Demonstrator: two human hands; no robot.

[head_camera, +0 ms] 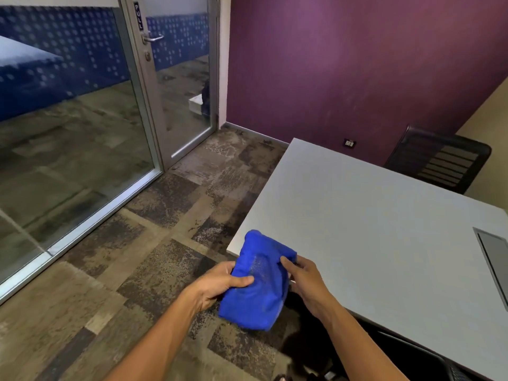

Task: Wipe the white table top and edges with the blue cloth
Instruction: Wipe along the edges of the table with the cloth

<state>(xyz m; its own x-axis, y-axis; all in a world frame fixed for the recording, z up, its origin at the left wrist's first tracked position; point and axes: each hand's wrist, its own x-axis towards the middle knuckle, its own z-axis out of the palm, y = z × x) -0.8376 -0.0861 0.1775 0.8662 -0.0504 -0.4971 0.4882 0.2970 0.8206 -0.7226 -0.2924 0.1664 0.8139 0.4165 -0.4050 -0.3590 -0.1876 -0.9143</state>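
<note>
I hold a folded blue cloth (259, 281) in both hands, in the air just off the near left corner of the white table (371, 221). My left hand (220, 284) grips the cloth's left side with the thumb on top. On the cloth's right edge my right hand (302, 279) pinches it with thumb and fingers. The cloth's upper end overlaps the table corner in view; I cannot tell whether it touches the top.
A grey cable hatch (494, 259) is set into the table at the right. A black mesh chair (439, 160) stands behind the table by the purple wall (357, 64). Another dark chair (398, 353) sits below the near edge. A glass door (176, 78) is at the left, over patterned carpet (137, 229).
</note>
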